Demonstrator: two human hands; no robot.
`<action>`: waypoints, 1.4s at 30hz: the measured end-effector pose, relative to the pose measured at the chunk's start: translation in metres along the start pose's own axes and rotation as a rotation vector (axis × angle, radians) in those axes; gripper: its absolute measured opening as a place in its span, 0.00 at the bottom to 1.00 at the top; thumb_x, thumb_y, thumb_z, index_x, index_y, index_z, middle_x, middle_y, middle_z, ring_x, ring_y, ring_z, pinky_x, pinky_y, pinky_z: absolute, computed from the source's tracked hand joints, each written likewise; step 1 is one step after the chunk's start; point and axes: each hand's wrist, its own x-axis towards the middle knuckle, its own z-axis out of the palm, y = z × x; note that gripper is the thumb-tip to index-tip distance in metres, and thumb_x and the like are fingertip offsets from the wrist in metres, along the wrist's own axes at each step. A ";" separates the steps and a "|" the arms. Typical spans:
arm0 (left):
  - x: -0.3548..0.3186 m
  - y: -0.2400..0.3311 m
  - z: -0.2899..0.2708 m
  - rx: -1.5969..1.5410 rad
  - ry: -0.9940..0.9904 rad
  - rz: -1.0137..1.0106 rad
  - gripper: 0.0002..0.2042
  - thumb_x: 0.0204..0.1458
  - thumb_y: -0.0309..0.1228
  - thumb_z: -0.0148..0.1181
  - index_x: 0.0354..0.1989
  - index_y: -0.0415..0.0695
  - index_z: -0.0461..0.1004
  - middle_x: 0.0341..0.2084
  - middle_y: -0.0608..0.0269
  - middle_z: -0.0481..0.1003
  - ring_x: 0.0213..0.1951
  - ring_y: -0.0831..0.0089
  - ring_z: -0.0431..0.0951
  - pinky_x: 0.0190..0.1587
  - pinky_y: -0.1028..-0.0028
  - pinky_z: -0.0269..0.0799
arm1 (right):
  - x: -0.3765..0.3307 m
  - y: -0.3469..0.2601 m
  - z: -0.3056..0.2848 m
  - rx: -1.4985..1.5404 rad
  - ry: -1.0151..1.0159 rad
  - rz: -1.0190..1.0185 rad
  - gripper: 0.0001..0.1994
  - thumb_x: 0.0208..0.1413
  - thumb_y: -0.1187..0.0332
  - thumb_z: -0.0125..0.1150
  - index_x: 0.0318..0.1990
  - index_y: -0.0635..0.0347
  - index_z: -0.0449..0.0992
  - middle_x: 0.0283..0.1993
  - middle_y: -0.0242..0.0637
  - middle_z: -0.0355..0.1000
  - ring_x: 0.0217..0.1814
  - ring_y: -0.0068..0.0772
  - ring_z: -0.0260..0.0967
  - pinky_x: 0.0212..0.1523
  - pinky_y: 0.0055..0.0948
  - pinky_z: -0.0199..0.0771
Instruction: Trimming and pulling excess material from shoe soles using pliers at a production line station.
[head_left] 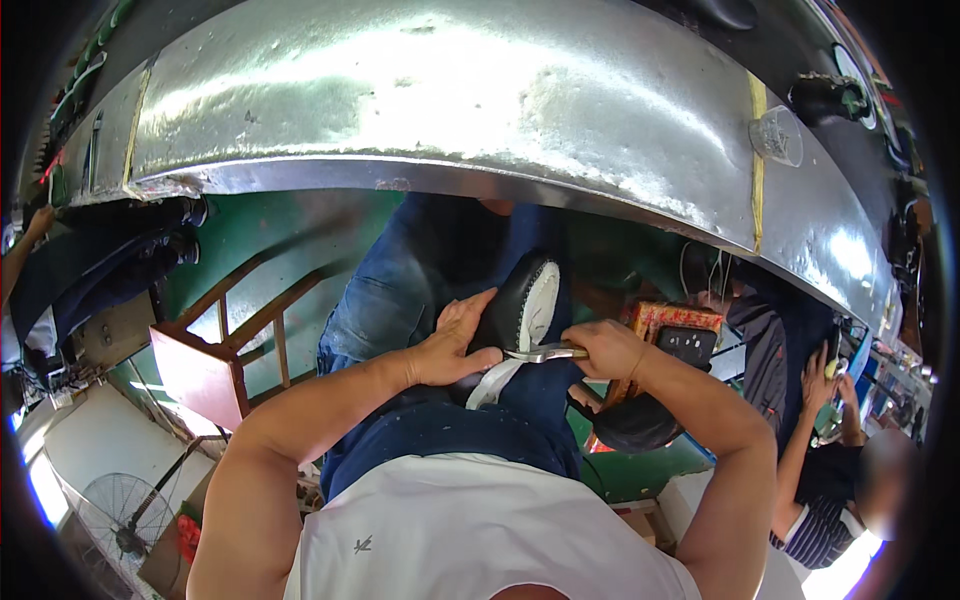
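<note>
Head view, entries taken left to right. At the far left edge, another person's forearm and dark clothing show beside a metal-topped bench (pixel 440 100), which curves across the upper part of the view. Lower left: a wire-caged fan (pixel 125 515). Next, a wooden stool (pixel 195 370) with a pale seat lies tipped over on green floor (pixel 235 235), its brown legs pointing toward the centre.

Centre: the wearer's left hand (pixel 450 340) is spread, fingers nearly straight and thumb held apart, lying against the near-left side of a black shoe (pixel 507 305); whether the fingers curl beneath it cannot be told. The shoe lies over the wearer's lap, its toe toward the bench and its whitish underside (pixel 541 300) turned up and rightward. A white strip (pixel 492 383) shows at its near end, just beyond the lap.

Right of this, the right hand (pixel 608 350) is closed around the handle of a metal tool (pixel 545 352); the tool's tip touches or nearly touches the shoe beside the left thumb.

Farther right: a red-orange stand (pixel 648 322) bearing a black item (pixel 688 345), then a clear plastic cup (pixel 777 137) on the bench, and a co-worker with both hands (pixel 818 382) raised near the bench edge.
</note>
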 end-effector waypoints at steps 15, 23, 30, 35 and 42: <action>0.019 0.042 0.018 0.075 0.019 -0.144 0.51 0.47 0.54 0.70 0.77 0.53 0.49 0.65 0.43 0.65 0.68 0.47 0.62 0.71 0.53 0.50 | -0.072 -0.079 0.044 0.174 0.345 0.304 0.23 0.60 0.66 0.65 0.60 0.68 0.71 0.54 0.58 0.73 0.56 0.59 0.72 0.57 0.44 0.74; 0.011 0.034 0.038 -0.003 0.154 -0.223 0.47 0.52 0.48 0.66 0.79 0.57 0.45 0.68 0.46 0.63 0.71 0.47 0.57 0.72 0.53 0.48 | -0.053 -0.091 0.020 0.865 0.058 0.621 0.10 0.66 0.67 0.58 0.46 0.66 0.74 0.34 0.33 0.74 0.30 0.22 0.73 0.27 0.25 0.74; 0.005 0.023 0.045 0.140 0.288 -0.039 0.41 0.60 0.42 0.59 0.79 0.55 0.44 0.67 0.45 0.63 0.69 0.45 0.60 0.71 0.55 0.54 | -0.038 -0.105 0.037 1.119 0.266 0.578 0.13 0.68 0.61 0.57 0.43 0.64 0.75 0.34 0.35 0.74 0.30 0.23 0.73 0.22 0.26 0.73; 0.003 0.033 0.035 0.221 0.197 0.031 0.36 0.65 0.32 0.53 0.79 0.51 0.42 0.70 0.40 0.56 0.70 0.42 0.58 0.71 0.59 0.56 | 0.000 -0.115 0.114 1.008 0.583 0.599 0.15 0.69 0.59 0.57 0.38 0.63 0.74 0.27 0.33 0.75 0.26 0.22 0.71 0.21 0.24 0.70; 0.001 0.047 0.029 0.356 0.111 0.084 0.31 0.66 0.34 0.48 0.77 0.65 0.49 0.72 0.34 0.50 0.63 0.34 0.67 0.65 0.54 0.68 | -0.018 -0.092 0.117 1.379 0.436 0.497 0.14 0.68 0.59 0.59 0.45 0.63 0.74 0.32 0.35 0.74 0.27 0.24 0.71 0.21 0.22 0.68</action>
